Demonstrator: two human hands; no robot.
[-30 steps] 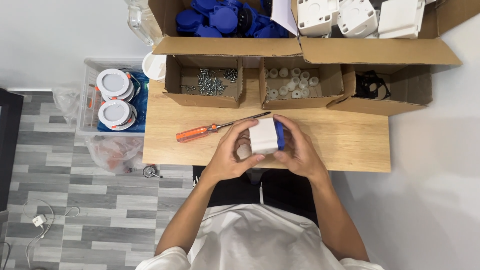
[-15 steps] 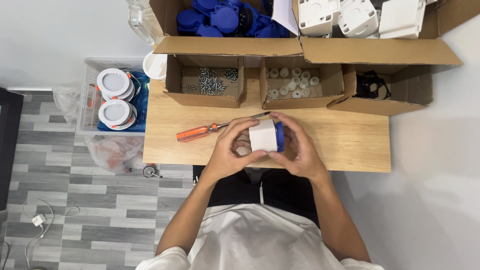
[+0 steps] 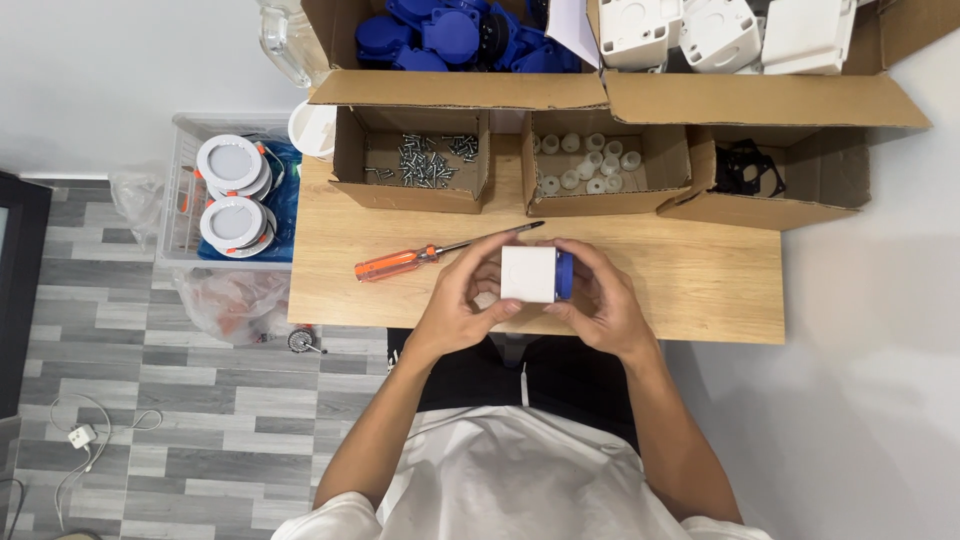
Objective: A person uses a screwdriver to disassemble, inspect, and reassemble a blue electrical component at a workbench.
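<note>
Barely anything has moved since a second ago, maybe the fingers shifted a touch. Both hands are together, clamped on the white box (image 3: 528, 273) with its blue cap (image 3: 565, 274) poking out the right side. Left hand (image 3: 462, 298) wraps the box's left, right hand (image 3: 600, 300) cups the cap end. It's held just above the bench (image 3: 700, 290), near its front edge. Screwdriver (image 3: 420, 257) lies just left of the box, tip pointing toward it. Behind it sit the screw carton (image 3: 415, 165) and the carton of white plugs (image 3: 590, 165).
</note>
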